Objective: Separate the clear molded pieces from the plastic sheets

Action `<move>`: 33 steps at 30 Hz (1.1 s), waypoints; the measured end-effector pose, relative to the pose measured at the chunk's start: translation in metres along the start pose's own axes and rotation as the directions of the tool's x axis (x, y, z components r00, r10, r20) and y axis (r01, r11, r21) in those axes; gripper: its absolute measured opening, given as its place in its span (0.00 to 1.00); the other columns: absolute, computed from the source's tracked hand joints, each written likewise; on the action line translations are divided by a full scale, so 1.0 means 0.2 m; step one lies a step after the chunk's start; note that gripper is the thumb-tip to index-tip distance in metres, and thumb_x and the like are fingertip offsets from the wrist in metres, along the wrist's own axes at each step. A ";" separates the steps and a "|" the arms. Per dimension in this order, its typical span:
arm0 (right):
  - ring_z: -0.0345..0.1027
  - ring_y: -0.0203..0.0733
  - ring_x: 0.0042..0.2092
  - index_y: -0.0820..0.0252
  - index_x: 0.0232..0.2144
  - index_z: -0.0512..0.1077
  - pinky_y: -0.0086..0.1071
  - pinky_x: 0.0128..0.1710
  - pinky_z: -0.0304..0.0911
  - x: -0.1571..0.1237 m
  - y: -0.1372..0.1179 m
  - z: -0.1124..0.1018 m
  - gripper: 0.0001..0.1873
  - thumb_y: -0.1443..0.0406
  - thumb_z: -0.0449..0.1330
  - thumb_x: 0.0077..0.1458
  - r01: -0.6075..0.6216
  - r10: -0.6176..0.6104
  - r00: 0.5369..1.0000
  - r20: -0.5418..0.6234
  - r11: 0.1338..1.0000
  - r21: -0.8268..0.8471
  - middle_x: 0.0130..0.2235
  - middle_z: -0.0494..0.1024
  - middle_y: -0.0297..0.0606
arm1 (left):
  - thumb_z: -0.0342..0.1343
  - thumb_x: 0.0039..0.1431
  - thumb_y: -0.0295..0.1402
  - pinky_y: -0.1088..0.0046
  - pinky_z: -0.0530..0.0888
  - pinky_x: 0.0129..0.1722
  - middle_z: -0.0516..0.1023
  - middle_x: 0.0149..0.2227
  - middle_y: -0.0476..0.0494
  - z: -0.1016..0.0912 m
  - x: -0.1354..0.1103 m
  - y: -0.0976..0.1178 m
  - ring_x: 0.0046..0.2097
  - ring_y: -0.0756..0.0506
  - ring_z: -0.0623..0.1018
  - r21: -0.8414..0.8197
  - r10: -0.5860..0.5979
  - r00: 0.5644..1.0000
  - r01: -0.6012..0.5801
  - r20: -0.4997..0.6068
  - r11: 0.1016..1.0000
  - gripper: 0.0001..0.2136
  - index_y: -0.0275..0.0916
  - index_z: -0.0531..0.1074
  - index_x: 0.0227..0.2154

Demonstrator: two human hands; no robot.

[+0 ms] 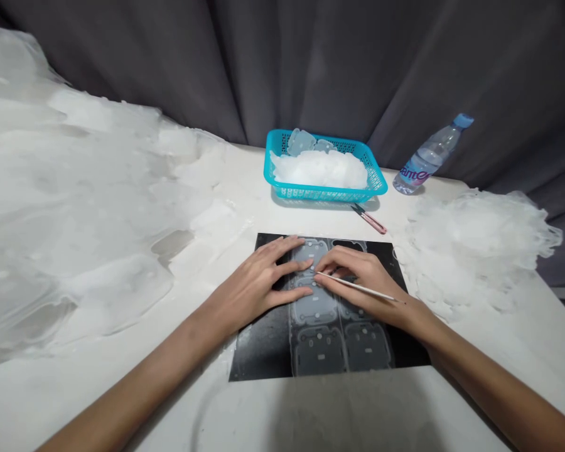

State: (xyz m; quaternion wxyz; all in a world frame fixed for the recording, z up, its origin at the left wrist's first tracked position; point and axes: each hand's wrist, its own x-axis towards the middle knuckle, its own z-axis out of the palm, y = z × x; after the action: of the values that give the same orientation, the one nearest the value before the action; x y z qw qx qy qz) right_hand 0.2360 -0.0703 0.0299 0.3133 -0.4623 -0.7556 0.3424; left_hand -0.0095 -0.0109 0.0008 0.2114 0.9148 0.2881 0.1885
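A translucent sheet of rounded, moulded pieces with small cut-outs (315,307) lies on a black mat (263,351) in front of me. My left hand (273,270) rests on the sheet's left side, its fingers spread out flat. My right hand (358,276) pinches a thin white stick-like tool (362,289), held like a pen. The tool's front end meets the sheet between two pieces, close to my left fingertips; its exact tip is hard to make out. At the upper right of the sheet, a piece-shaped opening (349,244) shows the black mat.
Behind the mat stands a blue basket (324,193) with translucent pieces in it. Pink-handled thread snips (370,220) lie before it. A water bottle (426,160) stands to its right. Translucent sheets (98,207) pile up at left, and a scrap heap (480,245) lies at right.
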 end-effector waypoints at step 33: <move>0.74 0.41 0.42 0.60 0.43 0.74 0.33 0.43 0.67 -0.05 -0.01 -0.10 0.08 0.64 0.55 0.73 0.145 -0.108 0.983 0.148 0.952 -0.269 0.43 0.79 0.40 | 0.58 0.64 0.57 0.44 0.57 0.74 0.65 0.72 0.40 0.00 0.03 0.01 0.70 0.33 0.68 0.034 -0.033 0.999 0.033 0.001 0.999 0.29 0.45 0.76 0.60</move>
State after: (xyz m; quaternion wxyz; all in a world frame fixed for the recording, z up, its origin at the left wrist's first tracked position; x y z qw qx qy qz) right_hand 0.2548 -0.0746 0.0411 0.2158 -0.4288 -0.8433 0.2417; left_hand -0.0043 -0.0098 0.0032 0.1992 0.9135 0.3061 0.1793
